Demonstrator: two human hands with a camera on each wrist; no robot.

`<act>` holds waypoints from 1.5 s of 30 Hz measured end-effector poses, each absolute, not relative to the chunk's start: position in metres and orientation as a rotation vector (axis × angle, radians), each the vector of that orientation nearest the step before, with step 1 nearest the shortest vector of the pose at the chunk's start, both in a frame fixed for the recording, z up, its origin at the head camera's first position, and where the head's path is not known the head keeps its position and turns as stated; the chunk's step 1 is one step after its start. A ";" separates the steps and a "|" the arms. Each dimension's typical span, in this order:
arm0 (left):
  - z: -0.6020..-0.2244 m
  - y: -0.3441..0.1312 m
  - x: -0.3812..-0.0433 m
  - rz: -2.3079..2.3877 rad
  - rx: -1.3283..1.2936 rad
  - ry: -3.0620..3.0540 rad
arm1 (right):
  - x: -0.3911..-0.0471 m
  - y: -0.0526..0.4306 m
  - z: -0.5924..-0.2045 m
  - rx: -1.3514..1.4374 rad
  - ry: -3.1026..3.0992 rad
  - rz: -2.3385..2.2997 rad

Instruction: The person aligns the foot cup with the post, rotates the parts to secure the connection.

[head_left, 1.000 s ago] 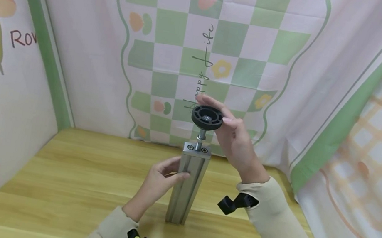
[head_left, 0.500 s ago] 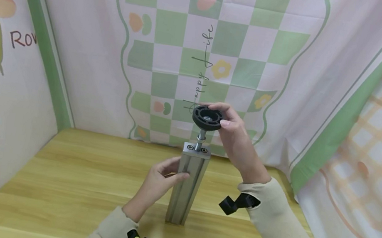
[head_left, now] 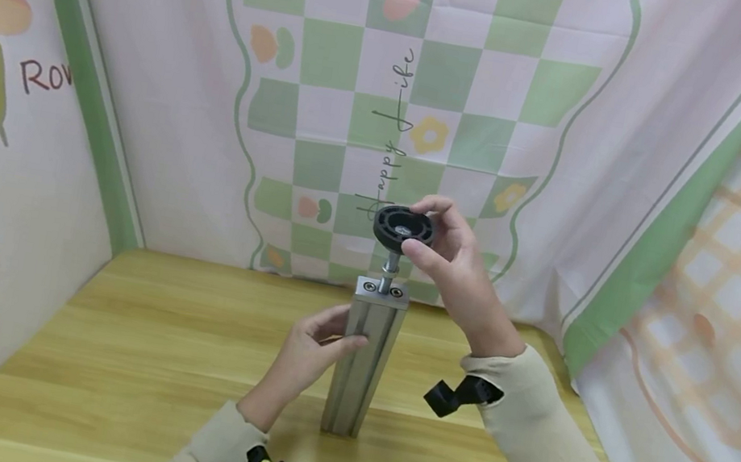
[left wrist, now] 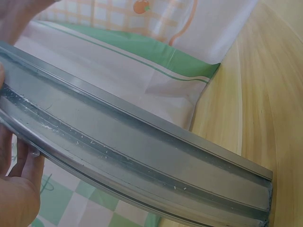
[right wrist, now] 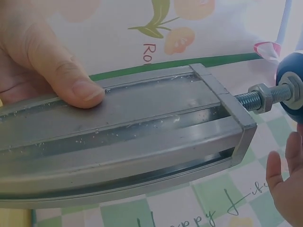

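Observation:
An aluminium profile (head_left: 349,383) stands upright on the wooden table, with a metal end plate (head_left: 360,292) and two screws on top. My left hand (head_left: 313,344) grips its upper part, thumb on the near face and fingers behind. From the plate rises the threaded stem (right wrist: 248,100) of a levelling foot (head_left: 382,235), with a hex nut (right wrist: 263,97) partway along it. The foot's round black base faces up. My right hand (head_left: 462,275) holds the base's rim between thumb in front and fingers at the back. White specks lie in the profile's grooves in both wrist views.
The wooden table (head_left: 122,353) extends around the profile. Printed fabric curtains (head_left: 516,18) hang behind and at both sides. Black camera mounts (head_left: 453,396) sit on both wrists, over beige sleeves.
My right thumb and fingers have shifted round the foot's rim, the thumb coming towards the front and the fingers drawing back to the right. My left hand and the profile stay put.

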State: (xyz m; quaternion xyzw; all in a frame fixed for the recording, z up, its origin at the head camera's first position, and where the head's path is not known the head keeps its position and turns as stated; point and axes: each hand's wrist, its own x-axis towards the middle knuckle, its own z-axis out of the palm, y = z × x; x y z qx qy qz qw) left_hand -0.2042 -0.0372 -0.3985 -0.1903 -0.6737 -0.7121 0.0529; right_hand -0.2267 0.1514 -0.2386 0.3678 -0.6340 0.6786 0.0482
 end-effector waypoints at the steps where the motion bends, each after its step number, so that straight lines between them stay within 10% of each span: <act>1: -0.399 -0.037 -0.204 -2.165 -0.580 -2.046 | -0.227 0.151 -0.239 1.121 -1.930 2.063; 20: -0.399 -0.038 -0.204 -2.161 -0.569 -2.044 | -0.231 0.147 -0.239 1.434 -1.840 2.101; 45: -0.400 -0.039 -0.205 -2.176 -0.558 -2.073 | -0.231 0.151 -0.245 1.186 -1.869 2.076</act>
